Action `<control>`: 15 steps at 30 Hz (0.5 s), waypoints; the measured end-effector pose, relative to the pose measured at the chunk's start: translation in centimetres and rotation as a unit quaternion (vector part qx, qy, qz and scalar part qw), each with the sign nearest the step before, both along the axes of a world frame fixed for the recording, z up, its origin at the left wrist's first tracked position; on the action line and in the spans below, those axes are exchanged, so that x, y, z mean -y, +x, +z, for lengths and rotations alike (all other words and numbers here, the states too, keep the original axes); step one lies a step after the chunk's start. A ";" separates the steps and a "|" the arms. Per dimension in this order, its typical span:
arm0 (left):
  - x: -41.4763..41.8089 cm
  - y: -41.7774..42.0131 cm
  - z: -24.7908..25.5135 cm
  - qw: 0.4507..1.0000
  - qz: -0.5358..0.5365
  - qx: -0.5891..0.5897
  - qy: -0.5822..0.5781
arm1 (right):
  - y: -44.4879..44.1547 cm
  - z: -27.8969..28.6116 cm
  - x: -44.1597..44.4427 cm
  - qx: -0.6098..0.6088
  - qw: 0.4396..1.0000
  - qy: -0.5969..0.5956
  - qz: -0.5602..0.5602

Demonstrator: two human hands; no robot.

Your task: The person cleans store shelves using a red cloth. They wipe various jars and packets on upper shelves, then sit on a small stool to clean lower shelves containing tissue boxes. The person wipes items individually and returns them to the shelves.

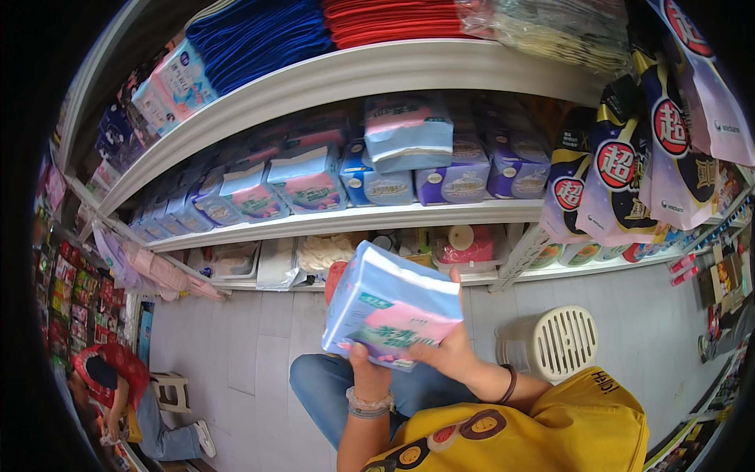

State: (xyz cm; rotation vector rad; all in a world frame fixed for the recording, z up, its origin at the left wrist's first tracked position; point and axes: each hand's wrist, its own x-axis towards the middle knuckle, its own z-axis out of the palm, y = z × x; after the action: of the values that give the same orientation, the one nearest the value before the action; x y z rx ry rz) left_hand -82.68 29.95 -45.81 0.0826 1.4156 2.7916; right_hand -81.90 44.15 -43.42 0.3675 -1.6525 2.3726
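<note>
A blue and pink soft pack (395,307) is held between my two hands in front of the shelves, slightly tilted. My left hand (368,369) grips its lower left edge, with the thumb on the printed face. At the pack's lower right, my right hand (448,354) holds it, thumb in front and a fingertip showing beyond the far side. Similar packs (307,180) stand in a row on the middle shelf, beside purple and blue packs (452,180). Another blue and pink pack (408,133) lies on top of this row.
White metal shelving (377,71) spans the view, with folded blue cloths (256,44) and red cloths (395,20) above. Purple bags (616,165) hang at right. A cream plastic stool (565,342) stands on the grey floor. A person in red (121,377) bends at lower left.
</note>
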 end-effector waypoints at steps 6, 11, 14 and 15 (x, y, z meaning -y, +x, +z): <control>-2.6 -1.2 2.3 0.998 -0.023 -0.038 -0.042 | -1.8 1.4 -5.7 -0.201 0.938 0.170 -0.224; -0.1 -0.2 0.3 0.999 -0.013 0.044 -0.024 | -7.8 5.1 -10.6 -0.373 0.631 0.413 -0.541; 1.8 0.7 0.5 0.998 0.030 0.049 0.020 | -10.7 6.7 -12.7 -0.385 0.541 0.487 -0.567; 2.7 1.0 0.7 0.998 0.038 0.050 0.024 | -11.3 6.5 -13.4 -0.381 0.527 0.507 -0.565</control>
State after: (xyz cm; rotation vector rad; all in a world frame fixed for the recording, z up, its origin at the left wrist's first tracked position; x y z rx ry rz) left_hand -81.68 27.23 -45.13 -0.1122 1.3585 2.8444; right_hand -93.22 57.58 -36.92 0.2558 -1.6575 0.0650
